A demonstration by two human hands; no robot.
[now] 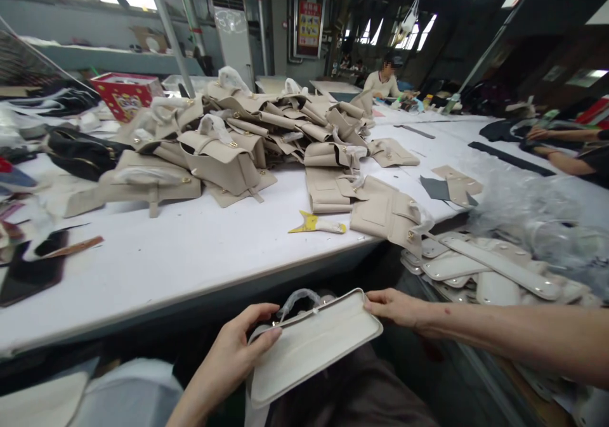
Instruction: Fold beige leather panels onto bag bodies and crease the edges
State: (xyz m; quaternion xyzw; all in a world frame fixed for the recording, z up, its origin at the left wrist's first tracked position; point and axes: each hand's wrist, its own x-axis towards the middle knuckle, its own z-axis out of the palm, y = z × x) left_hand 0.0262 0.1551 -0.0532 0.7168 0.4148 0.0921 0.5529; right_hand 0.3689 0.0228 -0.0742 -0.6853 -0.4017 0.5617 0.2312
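A cream handbag [314, 348] with a plastic-wrapped handle [299, 300] is tilted over my lap, below the table's front edge. My left hand [250, 338] grips its left end near the handle, thumb on the pale panel and fingers behind the rim. At the bag's upper right corner, my right hand [387, 305] pinches the edge between thumb and fingers. The side of the bag turned away from me is hidden.
Beige bag pieces [285, 122] lie heaped on the white table [157, 256]. Yellow-handled snips [316, 223] rest near its front edge. Cream straps [495, 268] are piled at the right beside clear plastic [537, 217]. A co-worker [383, 81] sits at the back; another person's arms [566, 148] reach in from the right.
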